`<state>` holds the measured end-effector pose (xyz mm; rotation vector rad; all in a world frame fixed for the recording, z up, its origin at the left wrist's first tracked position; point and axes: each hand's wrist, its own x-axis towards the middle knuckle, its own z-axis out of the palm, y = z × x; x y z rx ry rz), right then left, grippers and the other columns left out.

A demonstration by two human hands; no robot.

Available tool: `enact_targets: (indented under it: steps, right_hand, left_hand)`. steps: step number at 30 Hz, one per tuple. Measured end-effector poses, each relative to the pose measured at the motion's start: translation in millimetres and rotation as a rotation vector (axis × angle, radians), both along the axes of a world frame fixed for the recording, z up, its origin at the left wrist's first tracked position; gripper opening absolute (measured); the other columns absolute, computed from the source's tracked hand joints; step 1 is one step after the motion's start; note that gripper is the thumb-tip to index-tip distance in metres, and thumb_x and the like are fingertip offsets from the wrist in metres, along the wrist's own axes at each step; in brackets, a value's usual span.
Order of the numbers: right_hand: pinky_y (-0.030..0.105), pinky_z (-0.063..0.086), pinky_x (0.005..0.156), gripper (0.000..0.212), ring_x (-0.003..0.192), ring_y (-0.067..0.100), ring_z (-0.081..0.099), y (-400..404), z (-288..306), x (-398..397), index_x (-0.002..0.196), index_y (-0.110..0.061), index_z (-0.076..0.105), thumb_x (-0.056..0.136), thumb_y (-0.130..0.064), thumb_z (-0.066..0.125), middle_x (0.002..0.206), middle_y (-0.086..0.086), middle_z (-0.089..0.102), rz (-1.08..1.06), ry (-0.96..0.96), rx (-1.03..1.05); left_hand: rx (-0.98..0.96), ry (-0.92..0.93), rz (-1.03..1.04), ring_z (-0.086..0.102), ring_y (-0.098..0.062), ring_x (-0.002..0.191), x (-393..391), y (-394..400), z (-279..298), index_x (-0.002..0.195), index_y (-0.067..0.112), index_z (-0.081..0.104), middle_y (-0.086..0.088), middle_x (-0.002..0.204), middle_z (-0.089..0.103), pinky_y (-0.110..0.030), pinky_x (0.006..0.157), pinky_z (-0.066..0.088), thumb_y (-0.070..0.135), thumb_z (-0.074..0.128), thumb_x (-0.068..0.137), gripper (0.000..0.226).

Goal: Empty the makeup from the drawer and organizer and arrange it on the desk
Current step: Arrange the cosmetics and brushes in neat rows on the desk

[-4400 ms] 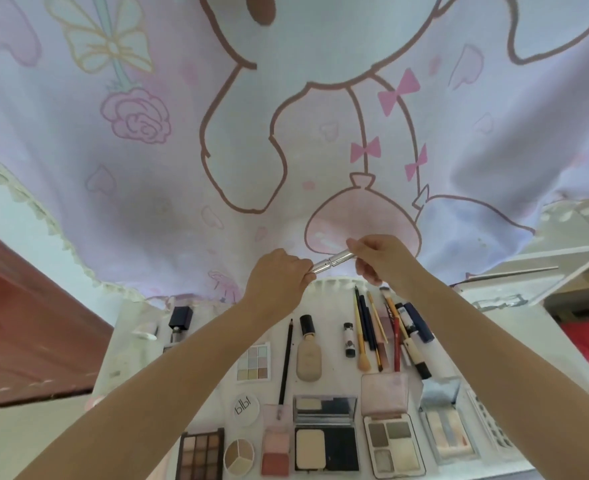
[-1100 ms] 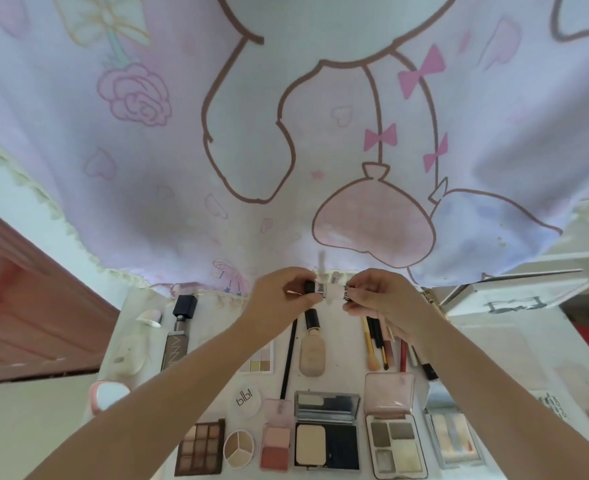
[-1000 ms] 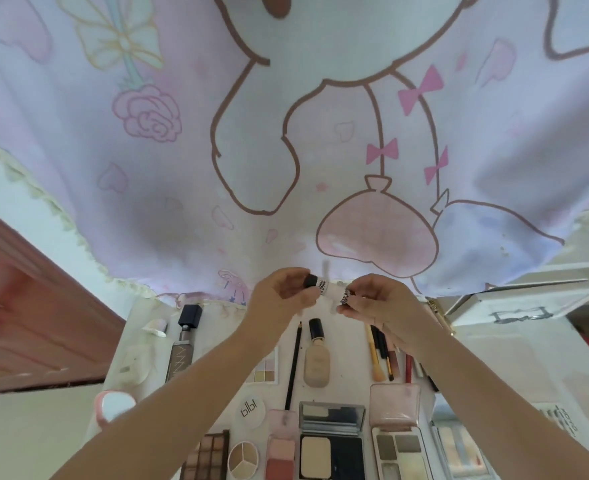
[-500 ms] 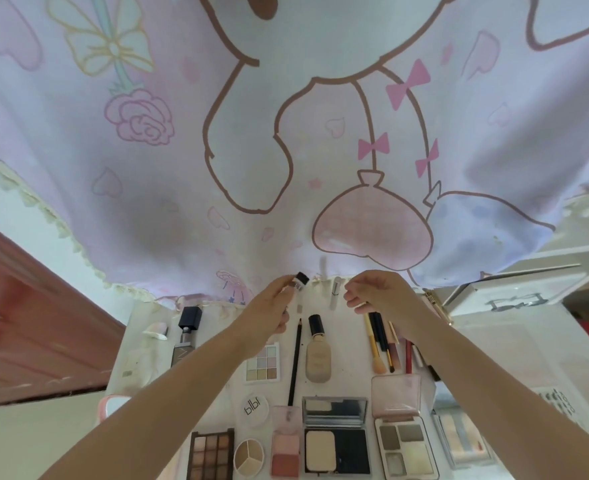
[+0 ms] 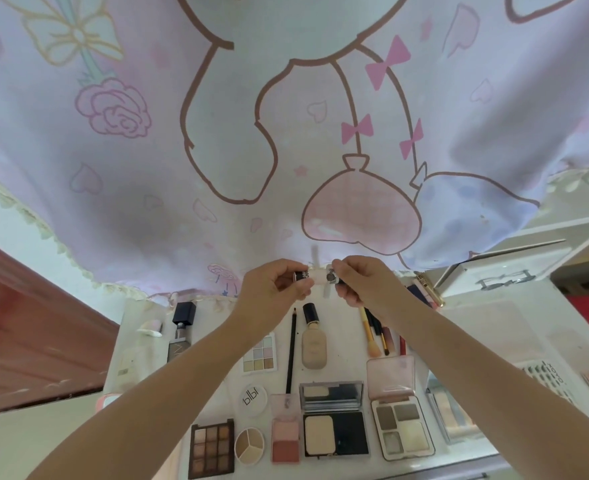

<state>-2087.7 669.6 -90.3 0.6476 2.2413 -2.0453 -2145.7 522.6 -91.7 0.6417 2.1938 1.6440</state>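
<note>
**Small tube held crosswise above the laid-out makeup**

While both hands hover over the far end of the surface (image 5: 487, 327), the left hand (image 5: 268, 289) pinches the dark-capped end of a small tube (image 5: 315, 276) and the right hand (image 5: 362, 284) pinches the other end. Its long axis runs left to right between them, level. Directly below lie the foundation bottle (image 5: 313, 341) and black pencil (image 5: 290, 351); setting it down likely means lowering it toward the gap between those and the brushes (image 5: 376, 334).
</note>
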Motion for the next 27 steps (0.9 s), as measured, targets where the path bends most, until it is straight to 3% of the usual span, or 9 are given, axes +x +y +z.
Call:
enact_targets:
  steps: [5, 8, 10, 13, 15, 18, 20, 23, 27]
  right_hand:
    - [0.015, 0.031, 0.047, 0.031, 0.041, 0.003, 0.037, -1.9, -4.4, 5.3, 0.074, 0.001, 0.057, 0.094, -0.016, 0.043, 0.051, -0.006, 0.049, -0.048, 0.129, 0.216]
    - [0.015, 0.028, 0.043, 0.031, 0.036, 0.002, 0.033, -0.9, -3.1, 6.1, 0.074, -0.002, 0.054, 0.096, -0.019, 0.041, 0.051, -0.001, 0.045, -0.094, 0.103, 0.046]
    - [0.014, 0.023, 0.038, 0.032, 0.033, 0.003, 0.028, -5.3, -0.1, 3.9, 0.073, -0.009, 0.046, 0.097, -0.027, 0.035, 0.049, -0.001, 0.038, -0.1, -0.016, -0.075]
    - [0.015, 0.018, 0.032, 0.039, 0.026, 0.005, 0.02, -13.7, -4.3, -1.1, 0.065, -0.015, 0.035, 0.097, -0.036, 0.029, 0.034, -0.009, 0.026, -0.121, -0.175, -0.01]
    - [0.015, 0.016, 0.032, 0.039, 0.027, 0.006, 0.017, -16.9, -5.0, -3.8, 0.059, -0.018, 0.03, 0.096, -0.032, 0.031, 0.032, -0.009, 0.023, -0.166, -0.197, -0.025]
    - [0.019, 0.018, 0.039, 0.039, 0.034, 0.006, 0.019, -18.7, -7.2, -2.7, 0.054, -0.017, 0.025, 0.093, -0.017, 0.031, 0.042, -0.004, 0.024, -0.207, -0.104, 0.066]
    - [0.015, 0.019, 0.038, 0.043, 0.033, 0.008, 0.026, -20.5, -12.7, 2.6, 0.053, -0.016, 0.023, 0.094, -0.007, 0.029, 0.047, -0.002, 0.023, -0.156, 0.058, 0.308]
    - [0.016, 0.027, 0.039, 0.039, 0.034, 0.01, 0.031, -14.0, -16.5, 9.4, 0.052, -0.022, 0.023, 0.09, -0.023, 0.025, 0.045, -0.008, 0.022, -0.059, 0.3, 0.601]
    - [0.016, 0.036, 0.052, 0.035, 0.043, 0.002, 0.043, 5.9, -10.5, 3.2, 0.063, -0.02, 0.039, 0.097, -0.028, 0.032, 0.051, -0.006, 0.048, 0.21, 0.125, 0.439]
  left_hand:
    - [0.07, -0.013, 0.001, 0.062, 0.005, 0.051, 4.9, 4.8, 2.1, 0.08, 0.019, 0.058, 0.002, 0.069, 0.062, -0.006, 0.058, 0.05, -0.005, 0.06, 0.081, 0.024]
    - [0.049, 0.023, -0.011, 0.061, 0.005, 0.054, 7.0, 8.5, -1.8, 0.081, 0.019, 0.056, 0.003, 0.069, 0.061, -0.007, 0.06, 0.05, 0.002, 0.056, 0.087, 0.018]
    - [-0.149, 0.224, -0.016, 0.057, 0.0, 0.059, 8.0, 11.0, -5.1, 0.09, 0.012, 0.054, 0.006, 0.069, 0.054, -0.009, 0.06, 0.045, 0.018, 0.045, 0.095, 0.012]
    - [-0.386, 0.561, -0.034, 0.043, -0.015, 0.064, 8.2, 14.7, -12.7, 0.095, 0.004, 0.052, 0.004, 0.071, 0.042, -0.019, 0.054, 0.031, 0.045, 0.015, 0.089, 0.056]
    - [-0.452, 0.622, -0.006, 0.039, -0.016, 0.058, 6.8, 15.6, -14.3, 0.086, 0.008, 0.049, 0.009, 0.061, 0.034, -0.017, 0.049, 0.027, 0.049, 0.0, 0.079, 0.064]
    - [-0.409, 0.545, 0.043, 0.036, -0.012, 0.043, 10.2, 15.5, -12.0, 0.067, 0.013, 0.046, 0.01, 0.05, 0.029, -0.021, 0.037, 0.034, 0.034, 0.015, 0.085, 0.042]
    - [-0.398, 0.462, 0.05, 0.035, -0.016, 0.043, 12.0, 18.0, -11.7, 0.056, 0.016, 0.038, 0.004, 0.048, 0.032, -0.029, 0.04, 0.035, 0.029, 0.018, 0.089, 0.04]
    - [-0.384, 0.305, 0.046, 0.032, -0.016, 0.048, 12.7, 19.1, -13.5, 0.053, 0.017, 0.027, 0.001, 0.05, 0.032, -0.026, 0.051, 0.028, 0.025, 0.021, 0.098, 0.047]
    - [-0.336, 0.348, 0.043, 0.03, -0.01, 0.052, 7.5, 14.0, -8.9, 0.058, 0.021, 0.028, 0.003, 0.055, 0.03, -0.018, 0.051, 0.026, 0.018, 0.027, 0.099, 0.041]
